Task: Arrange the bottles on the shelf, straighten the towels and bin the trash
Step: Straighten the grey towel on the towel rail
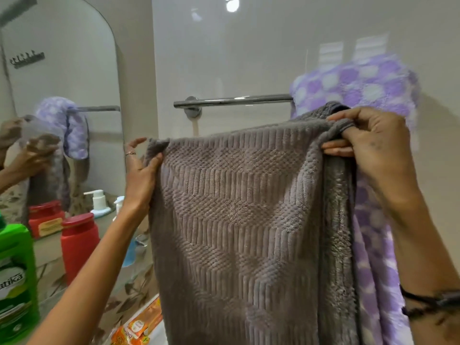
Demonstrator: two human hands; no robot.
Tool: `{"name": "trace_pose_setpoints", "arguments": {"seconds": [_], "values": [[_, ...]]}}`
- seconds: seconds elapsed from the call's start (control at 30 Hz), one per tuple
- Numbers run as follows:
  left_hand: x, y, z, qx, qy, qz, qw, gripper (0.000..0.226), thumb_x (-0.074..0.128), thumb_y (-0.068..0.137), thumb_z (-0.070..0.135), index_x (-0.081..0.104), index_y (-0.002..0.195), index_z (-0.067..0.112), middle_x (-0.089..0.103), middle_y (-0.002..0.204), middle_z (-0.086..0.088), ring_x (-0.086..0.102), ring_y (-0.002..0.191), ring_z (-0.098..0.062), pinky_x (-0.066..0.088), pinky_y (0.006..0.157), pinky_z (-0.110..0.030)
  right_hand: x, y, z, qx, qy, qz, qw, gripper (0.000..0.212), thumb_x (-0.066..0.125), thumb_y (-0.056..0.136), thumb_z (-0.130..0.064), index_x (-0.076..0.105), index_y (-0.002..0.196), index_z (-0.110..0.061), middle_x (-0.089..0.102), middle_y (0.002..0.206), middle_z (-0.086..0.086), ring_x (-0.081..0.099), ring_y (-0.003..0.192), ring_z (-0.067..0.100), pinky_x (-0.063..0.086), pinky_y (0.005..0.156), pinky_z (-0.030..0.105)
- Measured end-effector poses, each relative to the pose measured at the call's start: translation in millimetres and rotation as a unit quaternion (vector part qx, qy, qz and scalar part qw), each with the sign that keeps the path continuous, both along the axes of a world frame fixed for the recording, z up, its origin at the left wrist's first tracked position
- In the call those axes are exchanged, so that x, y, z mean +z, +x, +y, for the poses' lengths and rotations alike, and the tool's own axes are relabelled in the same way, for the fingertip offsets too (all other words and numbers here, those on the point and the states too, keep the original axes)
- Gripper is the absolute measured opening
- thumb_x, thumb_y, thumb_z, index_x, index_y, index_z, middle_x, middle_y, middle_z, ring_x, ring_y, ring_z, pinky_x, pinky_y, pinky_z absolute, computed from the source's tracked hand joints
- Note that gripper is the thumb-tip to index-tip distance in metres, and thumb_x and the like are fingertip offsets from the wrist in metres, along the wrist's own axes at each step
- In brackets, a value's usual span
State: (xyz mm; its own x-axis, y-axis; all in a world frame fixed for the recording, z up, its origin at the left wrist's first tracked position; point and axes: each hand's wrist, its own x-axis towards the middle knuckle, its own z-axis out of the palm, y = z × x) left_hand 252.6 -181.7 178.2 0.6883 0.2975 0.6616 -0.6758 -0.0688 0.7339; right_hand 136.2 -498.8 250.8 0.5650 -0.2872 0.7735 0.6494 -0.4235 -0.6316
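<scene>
A grey towel (249, 220) hangs spread in front of the person, held up by its top edge. The left hand (142, 170) grips the top left corner, thumb pressed on the front face and one finger lifted clear; the right hand (368, 143) pinches the top right corner, where the cloth bunches between thumb and fingers. The two hands are well apart — the towel stretches between them.

At the lower left a green bottle (15, 270) stands closest, with a red bottle (78, 245) just beyond it on the shelf (49, 242) and a white pump bottle (98, 201) further back by the mirror (62, 70). An orange packet (139, 327) lies below, near the towel's left edge.

Behind the grey towel, a purple spotted towel (361, 88) is draped over the right end of the chrome rail (231, 100) on the wall — its length falling behind the right forearm.
</scene>
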Motion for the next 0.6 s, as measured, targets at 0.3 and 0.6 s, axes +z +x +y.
{"name": "trace_pose_setpoints", "arguments": {"seconds": [0.3, 0.6], "values": [[11.4, 3.4, 11.6, 0.2, 0.171, -0.092, 0.96, 0.014, 0.052, 0.094, 0.021, 0.054, 0.108, 0.018, 0.061, 0.1, 0.003, 0.055, 0.09, -0.01, 0.039, 0.064, -0.011, -8.6, -5.1, 12.9, -0.191, -0.2, 0.004, 0.961, 0.038, 0.076, 0.07, -0.011, 0.065, 0.106, -0.014, 0.067, 0.098, 0.006, 0.065, 0.081, 0.018, 0.038, 0.072, 0.009], [26.1, -5.3, 28.3, 0.282, 0.265, -0.104, 0.916, 0.004, 0.045, 0.097, 0.019, 0.045, 0.1, 0.02, 0.067, 0.097, -0.025, 0.063, 0.082, -0.04, 0.037, 0.061, -0.035, -6.9, -10.2, 15.6, -0.223, -0.148, -0.033, 0.963, 0.013, 0.063, 0.077, -0.022, 0.056, 0.083, -0.012, 0.057, 0.072, 0.003, 0.055, 0.073, 0.026, 0.039, 0.065, 0.029]]}}
